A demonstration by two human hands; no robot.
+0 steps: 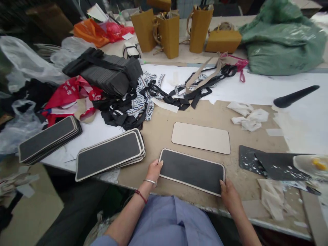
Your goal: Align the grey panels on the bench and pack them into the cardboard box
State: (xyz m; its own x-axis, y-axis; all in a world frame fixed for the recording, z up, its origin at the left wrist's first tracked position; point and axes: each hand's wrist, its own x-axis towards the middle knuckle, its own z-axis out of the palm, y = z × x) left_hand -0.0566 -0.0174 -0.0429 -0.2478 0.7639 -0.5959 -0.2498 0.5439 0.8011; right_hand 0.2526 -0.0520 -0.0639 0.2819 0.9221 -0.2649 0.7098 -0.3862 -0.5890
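The desk (153, 143) has its near edge running just in front of the person's body, under both forearms. The left hand (155, 171) grasps the left end of a dark panel with a pale border (192, 171), and the right hand (229, 194) grasps its right end, close to that edge. Just beyond lies a cream panel (201, 137), with bare brown surface around it. On the left, two stacks of bordered panels, the nearer stack (110, 153) and the farther stack (50, 139), reach the desk's edge. On the right, a black sheet spotted with white (279, 165), crumpled pale cloth (249, 116) and a black tapered tool (296, 96) take up room. Behind the panels, tangled straps (143, 99) and a bundle of grey pieces (107, 73) crowd the middle and left. At the back stand mustard containers (170, 36), at least two with things inside, beside a bulging green bag (284, 44) whose contents cannot be seen.
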